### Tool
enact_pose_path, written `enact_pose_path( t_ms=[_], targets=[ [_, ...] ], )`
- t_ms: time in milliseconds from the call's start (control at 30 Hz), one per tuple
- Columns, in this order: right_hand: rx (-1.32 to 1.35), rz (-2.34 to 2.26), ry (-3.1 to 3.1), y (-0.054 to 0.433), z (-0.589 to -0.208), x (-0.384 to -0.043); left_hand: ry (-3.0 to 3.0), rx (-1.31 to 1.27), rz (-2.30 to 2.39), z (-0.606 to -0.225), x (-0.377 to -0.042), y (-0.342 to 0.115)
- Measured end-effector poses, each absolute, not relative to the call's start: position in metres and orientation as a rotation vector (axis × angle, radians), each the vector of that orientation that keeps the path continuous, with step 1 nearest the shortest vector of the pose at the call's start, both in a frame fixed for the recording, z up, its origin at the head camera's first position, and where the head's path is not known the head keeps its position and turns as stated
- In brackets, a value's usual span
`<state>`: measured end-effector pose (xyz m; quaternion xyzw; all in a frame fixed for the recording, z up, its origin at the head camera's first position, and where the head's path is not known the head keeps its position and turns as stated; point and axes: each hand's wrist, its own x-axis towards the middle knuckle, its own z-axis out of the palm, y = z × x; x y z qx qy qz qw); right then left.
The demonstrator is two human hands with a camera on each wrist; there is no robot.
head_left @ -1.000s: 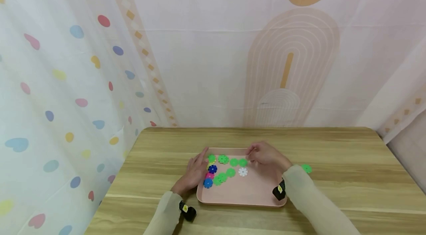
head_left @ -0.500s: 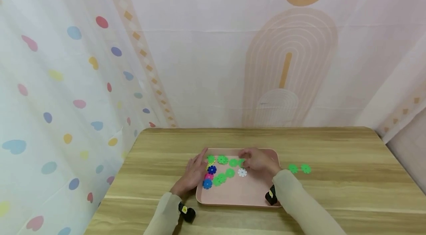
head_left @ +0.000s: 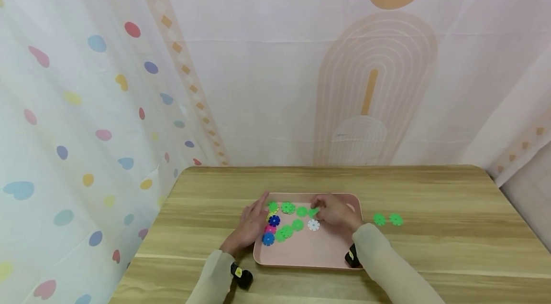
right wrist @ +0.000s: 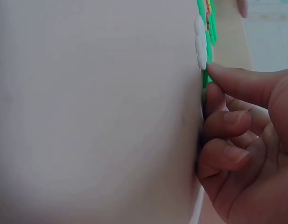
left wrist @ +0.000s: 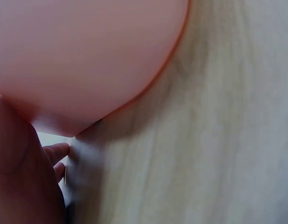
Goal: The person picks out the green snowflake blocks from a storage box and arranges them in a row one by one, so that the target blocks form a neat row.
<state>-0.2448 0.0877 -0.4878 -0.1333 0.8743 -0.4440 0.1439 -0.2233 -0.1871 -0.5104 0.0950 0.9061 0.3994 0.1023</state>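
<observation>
A pink tray (head_left: 310,257) lies on the table with several notched plastic discs in its left half. My right hand (head_left: 336,211) is inside the tray, near its back. Its thumb and index finger pinch a green notched disc (head_left: 313,212), which is partly hidden by the fingers; the right wrist view has this green disc (right wrist: 207,80) at the thumb tip. Just in front lies a white disc (head_left: 314,224). My left hand (head_left: 251,224) rests along the tray's left wall, fingers extended. In the left wrist view the fingers (left wrist: 57,153) show past the tray wall (left wrist: 55,128).
Two green discs, the nearer one (head_left: 379,219) closest to the tray, lie on the table to the right. A dark blue disc (head_left: 274,220), a pink disc (head_left: 270,230) and a blue disc (head_left: 268,239) lie near the left wall. A patterned curtain (head_left: 275,79) hangs behind the table.
A second green disc has appeared on the table right of the tray. My right hand has moved left to another green disc and now pinches it. The left hand has stayed put.
</observation>
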Motion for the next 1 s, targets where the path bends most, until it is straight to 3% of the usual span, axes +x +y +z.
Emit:
enact_pose_path(
  t_ms=[1000],
  targets=[
    [-0.527,-1.219,2.519,0.0902,-0.4897,-0.2437,2.676,0.272,1.184,-0.5095,-0.2223,-0.1863]
  ],
)
